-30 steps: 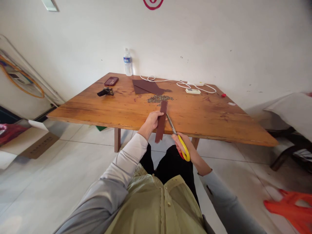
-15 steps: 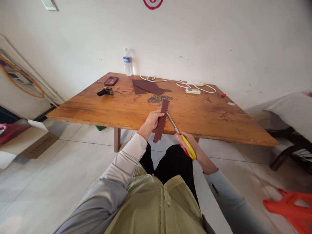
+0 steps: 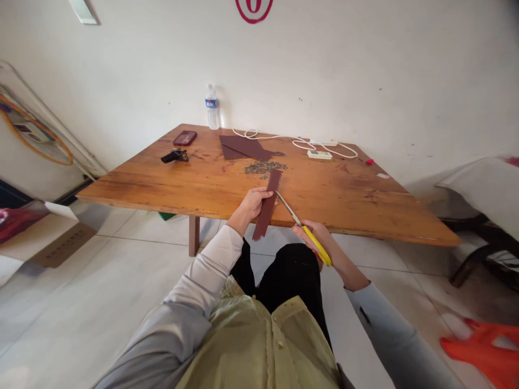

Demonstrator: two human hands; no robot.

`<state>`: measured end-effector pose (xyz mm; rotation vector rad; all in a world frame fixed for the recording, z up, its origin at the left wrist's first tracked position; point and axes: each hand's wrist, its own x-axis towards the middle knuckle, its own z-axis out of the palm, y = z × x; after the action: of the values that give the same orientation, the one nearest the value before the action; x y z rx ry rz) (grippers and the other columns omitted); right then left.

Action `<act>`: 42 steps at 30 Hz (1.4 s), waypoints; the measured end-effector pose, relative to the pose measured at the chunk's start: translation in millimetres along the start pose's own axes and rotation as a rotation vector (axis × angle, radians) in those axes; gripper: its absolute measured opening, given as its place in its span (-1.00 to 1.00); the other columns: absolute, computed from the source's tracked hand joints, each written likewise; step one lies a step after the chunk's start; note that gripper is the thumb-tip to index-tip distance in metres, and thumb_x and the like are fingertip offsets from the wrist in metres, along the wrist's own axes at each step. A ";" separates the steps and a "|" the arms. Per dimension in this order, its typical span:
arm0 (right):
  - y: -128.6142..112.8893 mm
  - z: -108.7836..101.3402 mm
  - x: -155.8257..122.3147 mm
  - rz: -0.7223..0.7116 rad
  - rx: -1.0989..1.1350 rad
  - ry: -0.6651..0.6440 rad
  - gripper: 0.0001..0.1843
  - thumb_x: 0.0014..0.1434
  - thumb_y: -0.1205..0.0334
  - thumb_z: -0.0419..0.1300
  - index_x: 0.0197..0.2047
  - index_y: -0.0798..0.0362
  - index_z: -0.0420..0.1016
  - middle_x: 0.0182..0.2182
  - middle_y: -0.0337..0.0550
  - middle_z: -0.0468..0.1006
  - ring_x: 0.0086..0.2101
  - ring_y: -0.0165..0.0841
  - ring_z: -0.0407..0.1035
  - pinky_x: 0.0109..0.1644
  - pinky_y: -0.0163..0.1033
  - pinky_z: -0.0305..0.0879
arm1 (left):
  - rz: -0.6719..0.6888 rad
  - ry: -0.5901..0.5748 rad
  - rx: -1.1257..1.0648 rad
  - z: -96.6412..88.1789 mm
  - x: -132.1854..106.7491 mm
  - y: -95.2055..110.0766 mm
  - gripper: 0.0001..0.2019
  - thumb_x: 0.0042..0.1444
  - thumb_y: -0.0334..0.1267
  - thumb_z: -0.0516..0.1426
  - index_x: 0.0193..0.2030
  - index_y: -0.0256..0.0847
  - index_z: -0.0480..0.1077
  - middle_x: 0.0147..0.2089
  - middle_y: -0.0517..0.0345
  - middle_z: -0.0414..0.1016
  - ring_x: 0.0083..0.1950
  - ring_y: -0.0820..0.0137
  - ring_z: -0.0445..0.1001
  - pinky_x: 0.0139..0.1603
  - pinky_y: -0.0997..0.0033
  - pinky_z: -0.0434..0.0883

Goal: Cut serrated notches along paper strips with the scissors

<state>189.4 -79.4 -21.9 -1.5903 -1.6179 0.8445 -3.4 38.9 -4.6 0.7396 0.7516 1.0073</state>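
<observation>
My left hand (image 3: 255,203) pinches a dark brown strip (image 3: 266,213), paper or thin card by its look, with saw-like notches along its right edge and both ends. My right hand (image 3: 311,237) is closed around the yellow handle of a pair of scissors (image 3: 318,247). The blade tips reach the strip's notched right edge, just right of my left thumb. Beyond the strip, a heap of small brown-grey scraps (image 3: 263,167) lies on the wooden table (image 3: 194,183). Flat dark brown sheets (image 3: 242,147) lie behind the heap, one overlapping another.
A water bottle (image 3: 211,108), a phone (image 3: 185,138) and a black object with a cord (image 3: 174,155) occupy the table's back left. Toward the back right lie a white cable (image 3: 300,143) and a pale device (image 3: 319,155). An open cardboard box (image 3: 65,237) is on the floor at left.
The scissors' handles look closer together, with less of the red part showing. My right hand has shifted slightly right and down. The view has tilted up a little.
</observation>
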 end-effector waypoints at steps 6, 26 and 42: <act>5.8 -3.5 5.3 -0.109 -0.070 -0.015 -0.54 0.14 -0.14 0.24 -0.58 -0.04 0.24 -0.62 -0.33 0.24 -0.55 -0.36 0.11 -0.49 -0.27 0.05 | 0.003 -0.010 0.013 -2.7 2.2 -0.5 -0.82 -0.07 -0.55 0.29 -0.45 -0.27 0.39 -0.51 0.14 0.49 -0.51 0.37 0.51 -0.32 0.32 0.51; -5.5 5.2 -13.0 0.089 0.145 -0.161 -0.61 0.21 -0.15 0.14 -0.46 -0.05 0.24 -0.67 -0.40 0.24 -0.70 -0.43 0.14 -0.66 -0.32 0.09 | 0.025 -0.027 0.008 -3.8 2.6 -3.0 -0.87 -0.04 -0.53 0.23 -0.46 -0.28 0.38 -0.53 0.12 0.48 -0.51 0.36 0.51 -0.35 0.34 0.48; -2.9 38.3 -18.0 0.049 0.228 -0.048 -0.55 0.18 -0.21 0.24 -0.42 -0.07 0.18 -0.63 -0.42 0.16 -0.67 -0.45 0.06 -0.69 -0.34 0.02 | 0.039 0.000 -0.016 -3.2 4.4 -4.7 -0.86 -0.06 -0.51 0.27 -0.48 -0.28 0.40 -0.54 0.10 0.49 -0.50 0.35 0.50 -0.29 0.31 0.47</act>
<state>155.5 -96.5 -40.8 -1.4635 -1.4628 1.0601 -2.4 41.9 -11.1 0.7429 0.7306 1.0475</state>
